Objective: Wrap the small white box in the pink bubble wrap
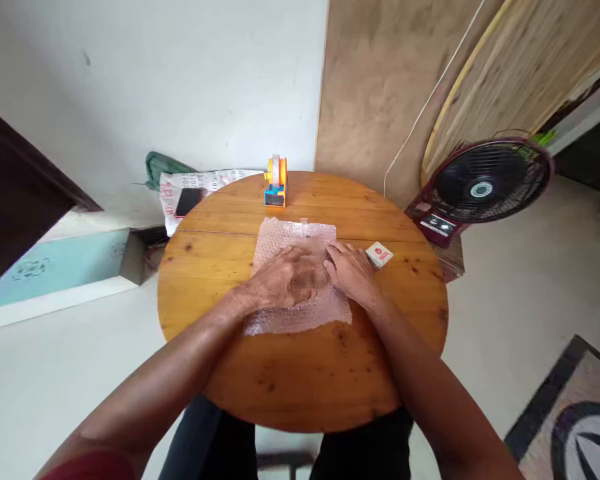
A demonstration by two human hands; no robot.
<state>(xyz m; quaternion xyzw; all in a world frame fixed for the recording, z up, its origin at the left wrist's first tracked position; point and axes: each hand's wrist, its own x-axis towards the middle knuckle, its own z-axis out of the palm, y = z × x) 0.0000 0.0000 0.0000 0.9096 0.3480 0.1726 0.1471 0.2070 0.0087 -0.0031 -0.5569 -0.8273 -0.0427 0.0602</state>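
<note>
A sheet of pinkish bubble wrap (pixel 293 237) lies flat in the middle of a round wooden table (pixel 300 360). My left hand (pixel 287 279) rests palm down on the sheet, fingers stretched out flat. My right hand (pixel 349 270) lies on the sheet's right edge, fingers flat and pointing left, touching my left hand's fingertips. A small white box with a red mark (pixel 379 255) sits on the table just right of my right hand. An orange and blue tape dispenser (pixel 276 181) stands at the table's far edge.
A dark red floor fan (pixel 485 187) stands to the right of the table. Wooden boards (pixel 525 73) lean on the wall behind it. A printed sack with a black phone (pixel 189 200) lies at the far left. A patterned rug (pixel 575 413) lies bottom right.
</note>
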